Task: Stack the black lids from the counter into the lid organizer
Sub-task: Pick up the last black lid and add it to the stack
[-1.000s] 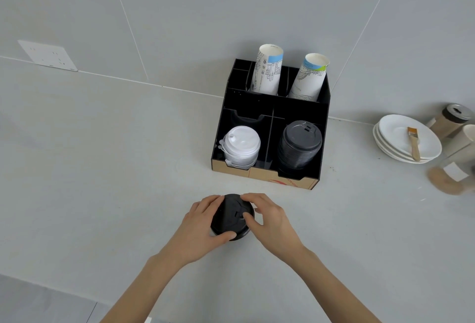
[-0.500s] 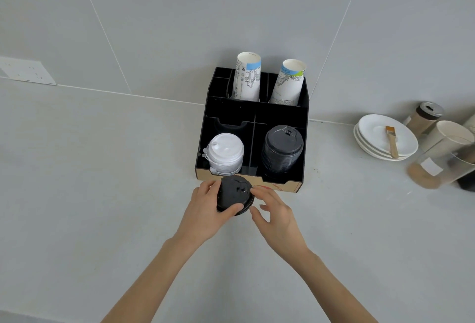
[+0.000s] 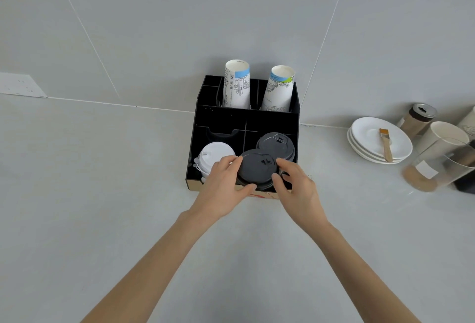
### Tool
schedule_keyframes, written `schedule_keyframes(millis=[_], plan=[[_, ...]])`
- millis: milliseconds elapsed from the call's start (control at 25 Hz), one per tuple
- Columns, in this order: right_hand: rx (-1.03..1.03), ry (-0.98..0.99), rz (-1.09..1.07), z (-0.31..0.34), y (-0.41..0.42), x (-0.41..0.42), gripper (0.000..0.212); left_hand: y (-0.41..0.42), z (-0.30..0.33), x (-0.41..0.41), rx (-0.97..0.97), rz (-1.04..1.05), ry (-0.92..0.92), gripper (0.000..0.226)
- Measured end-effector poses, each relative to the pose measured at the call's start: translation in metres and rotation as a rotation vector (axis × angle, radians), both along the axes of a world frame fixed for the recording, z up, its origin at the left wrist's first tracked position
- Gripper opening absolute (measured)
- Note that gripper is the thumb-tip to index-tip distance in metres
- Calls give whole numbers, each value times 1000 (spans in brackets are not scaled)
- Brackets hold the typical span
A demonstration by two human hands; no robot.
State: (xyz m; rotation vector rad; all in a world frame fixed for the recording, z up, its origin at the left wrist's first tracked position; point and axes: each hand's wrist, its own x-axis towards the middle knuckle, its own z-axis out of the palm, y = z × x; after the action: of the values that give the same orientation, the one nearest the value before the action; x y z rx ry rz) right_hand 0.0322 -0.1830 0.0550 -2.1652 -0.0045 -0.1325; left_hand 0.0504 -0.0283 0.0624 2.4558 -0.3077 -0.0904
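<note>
A black lid stack (image 3: 257,167) is held between both hands over the front edge of the black lid organizer (image 3: 221,119). My left hand (image 3: 223,189) grips its left and near side; my right hand (image 3: 295,186) grips its right side. Just behind it, a stack of black lids (image 3: 276,144) stands in the organizer's front right compartment. White lids (image 3: 214,155) fill the front left compartment, partly hidden by my left fingers.
Two paper cup stacks (image 3: 237,83) (image 3: 279,88) stand in the organizer's back compartments against the wall. To the right are white saucers (image 3: 380,140) with a brush (image 3: 385,142), a jar (image 3: 417,119), a cup (image 3: 442,137) and a glass container (image 3: 437,168).
Both hands have lifted the black lids from the counter and carried them forward to the organizer's front edge. My right hand has closed onto the lids again.
</note>
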Motion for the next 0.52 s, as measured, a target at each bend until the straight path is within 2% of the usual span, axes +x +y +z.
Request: schedule_keyframes(millis=[520], plan=[[-76, -2, -37, 13, -32, 58, 35, -41, -5, 40, -51, 38, -92, 60]])
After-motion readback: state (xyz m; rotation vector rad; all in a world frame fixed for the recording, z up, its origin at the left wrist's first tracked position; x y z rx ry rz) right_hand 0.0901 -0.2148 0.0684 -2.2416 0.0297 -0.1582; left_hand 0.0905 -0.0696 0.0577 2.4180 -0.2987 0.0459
